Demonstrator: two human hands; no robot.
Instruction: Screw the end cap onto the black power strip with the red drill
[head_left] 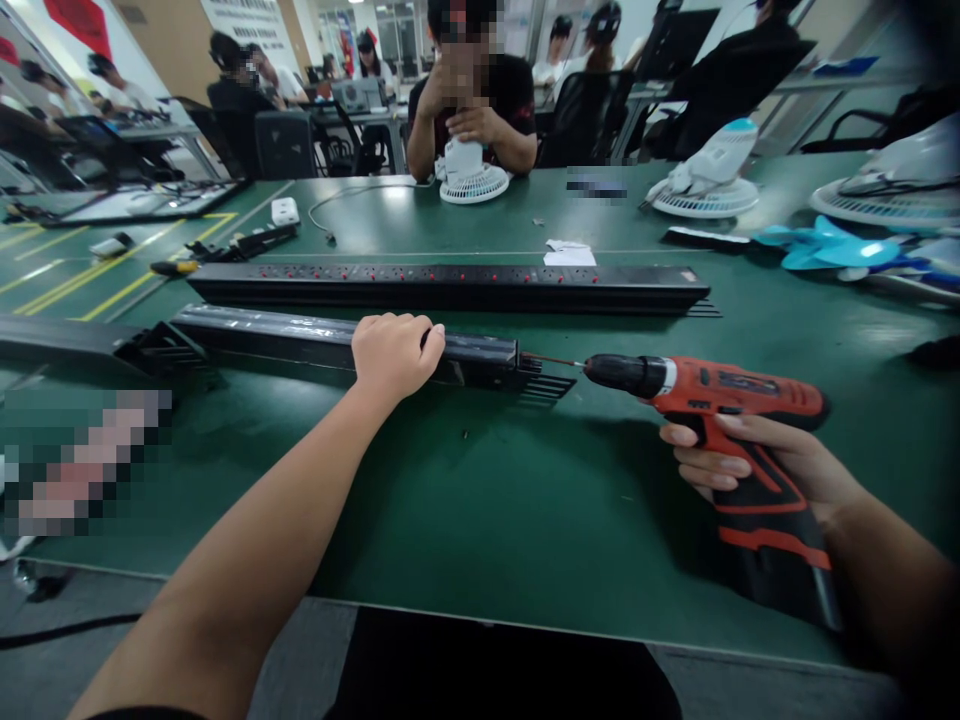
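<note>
My left hand (pixel 396 352) is wrapped over the top of a long black metal bar (pixel 285 335), which lies on the green table and looks like a power strip housing. In my right hand (pixel 780 460) is a red and black cordless drill (pixel 739 390), gripped by its handle. Its chuck points left, and a long thin bit (pixel 555 360) reaches to the right end of the bar. Whether the tip sits in a screw is too small to tell. Slotted tabs (pixel 551 388) stick out from that end.
Behind lies a black power strip (pixel 450 290) with red dots. A dark bar (pixel 67 340) lies at the left. White fan parts (pixel 705 190) and blue fan blades (pixel 825 245) are at the right. Across the table a person (pixel 472 110) holds a small white fan (pixel 472 180).
</note>
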